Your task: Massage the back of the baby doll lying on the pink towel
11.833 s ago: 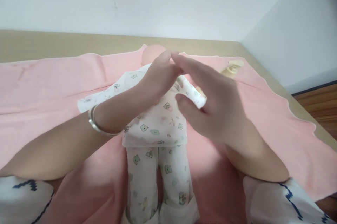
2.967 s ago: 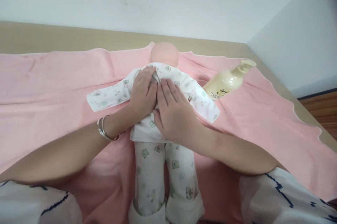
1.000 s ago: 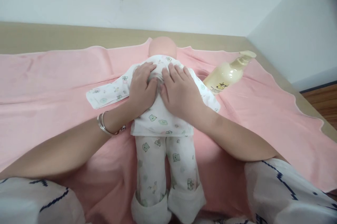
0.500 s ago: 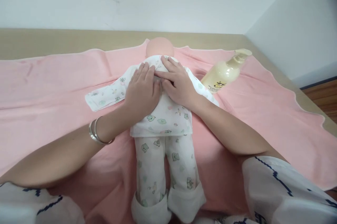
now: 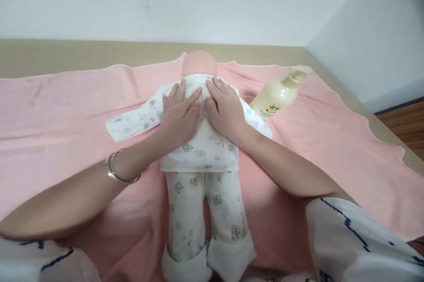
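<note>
Here, left hand (image 5: 180, 118) and right hand (image 5: 228, 110) lie flat, unclenched, on a round-headed doll's (image 5: 199, 64) printed cloth top (image 5: 203, 142).

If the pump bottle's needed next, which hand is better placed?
Right hand, likely: it rests on the side of the printed shirt nearer the pump bottle. The left hand would have to reach across.

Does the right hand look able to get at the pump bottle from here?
Likely yes: the right hand rests on the patterned shirt, and only one sleeve lies between it and the pump bottle.
</note>
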Action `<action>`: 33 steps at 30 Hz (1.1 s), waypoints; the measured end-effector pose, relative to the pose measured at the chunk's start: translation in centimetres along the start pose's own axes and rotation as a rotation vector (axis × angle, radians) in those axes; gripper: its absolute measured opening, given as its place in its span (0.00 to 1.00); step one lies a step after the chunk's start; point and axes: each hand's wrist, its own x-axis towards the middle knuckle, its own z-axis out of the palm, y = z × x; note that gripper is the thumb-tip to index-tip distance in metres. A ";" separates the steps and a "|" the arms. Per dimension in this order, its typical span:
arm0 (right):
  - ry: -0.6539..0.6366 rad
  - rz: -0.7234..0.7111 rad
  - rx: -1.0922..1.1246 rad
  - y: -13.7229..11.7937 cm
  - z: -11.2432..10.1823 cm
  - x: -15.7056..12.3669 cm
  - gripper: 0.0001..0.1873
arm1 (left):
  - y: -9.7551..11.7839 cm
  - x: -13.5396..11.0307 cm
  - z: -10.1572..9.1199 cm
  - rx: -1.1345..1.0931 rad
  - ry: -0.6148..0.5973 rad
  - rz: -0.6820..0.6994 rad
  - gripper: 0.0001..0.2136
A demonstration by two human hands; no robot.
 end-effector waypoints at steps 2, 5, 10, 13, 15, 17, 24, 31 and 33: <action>-0.059 -0.022 -0.075 -0.8 -0.8 -0.3 0.32 | -1.3 1.2 0.0 -0.084 0.032 0.001 0.25; -0.126 -0.073 -0.189 -2.1 -2.0 -1.3 0.33 | -3.0 2.2 0.2 -0.114 0.085 0.006 0.29; -0.152 -0.073 -0.211 -2.8 -2.5 -1.9 0.33 | -3.7 2.1 0.8 -0.071 0.117 0.002 0.31; -0.214 -0.037 -0.085 -1.5 -2.2 -0.3 0.35 | -2.9 0.6 1.1 -0.087 0.147 0.052 0.29; -0.253 0.015 -0.018 -0.4 -2.0 1.0 0.37 | -1.8 -0.8 1.2 -0.095 0.128 0.107 0.29; -0.268 0.033 0.010 0.4 -2.1 1.9 0.37 | -0.6 -1.9 1.1 -0.078 0.081 0.146 0.30; -0.256 -0.040 -0.111 -0.6 -2.6 0.5 0.37 | -1.0 0.1 0.4 -0.054 0.082 0.117 0.33; -0.200 -0.136 -0.211 -3.0 -3.0 -2.0 0.35 | -3.6 2.7 0.7 -0.012 0.164 0.158 0.30; -0.233 -0.095 -0.170 -2.7 -3.3 -1.2 0.33 | -2.7 1.7 0.5 0.021 0.124 0.106 0.30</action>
